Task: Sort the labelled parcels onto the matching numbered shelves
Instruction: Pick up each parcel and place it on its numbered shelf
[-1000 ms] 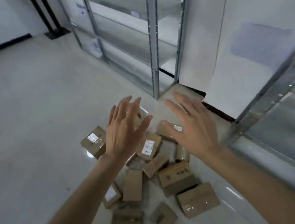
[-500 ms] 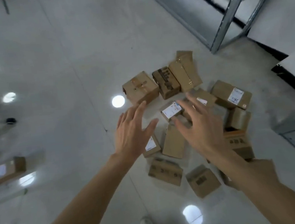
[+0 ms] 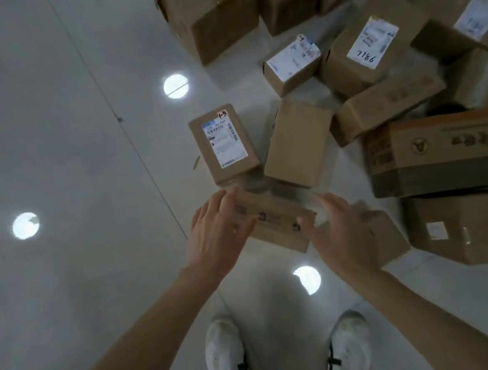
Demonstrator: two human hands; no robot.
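Single head-worn view looked steeply down, close over the floor point(image 3: 50, 165), taking in both forearms, white shoes point(image 3: 226, 362) and nearby parcels point(image 3: 293, 145).

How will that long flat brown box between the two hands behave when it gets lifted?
The box looks like stiff cardboard with square edges, so it should probably hold its shape. It is long and low, so it is unlikely to roll or tip. With the left hand and right hand at opposite ends, it should lift level; its weight cannot be judged.

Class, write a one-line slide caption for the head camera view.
Left hand and right hand reach either end of a long brown cardboard parcel on the glossy grey floor.
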